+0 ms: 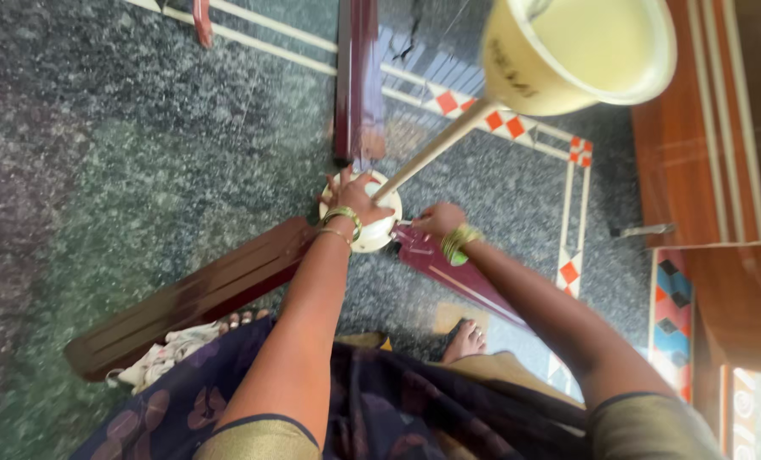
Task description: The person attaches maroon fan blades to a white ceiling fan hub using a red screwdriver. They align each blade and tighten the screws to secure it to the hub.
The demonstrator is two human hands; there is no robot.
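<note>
On the speckled grey-green stone floor (142, 128) lies a ceiling fan, its round cream motor housing (379, 230) the landmark; three glossy dark-brown blades spread from it: one blade (184, 298) runs to the lower left, another blade (359, 77) straight up, and a third blade (457, 277) to the lower right; a slim cream rod (436, 146) rises from the housing toward the camera and ends in a smooth cream bell-shaped cup (580, 51), hollow, with dark lettering down its outer wall; the left hand (355, 200) rests flat on top of the housing, fingers spread over its rim, with green and gold bangles at the wrist; the right hand (436, 221) sits just right of the housing, fingers curled together, pinching something small at the housing's edge that cannot be made out; a crumpled whitish cloth (163, 353) lies below the lower-left blade; a bare foot (465, 341) stands below the right blade; right of the housing runs a floor border of red and white diamonds (572, 213)
</note>
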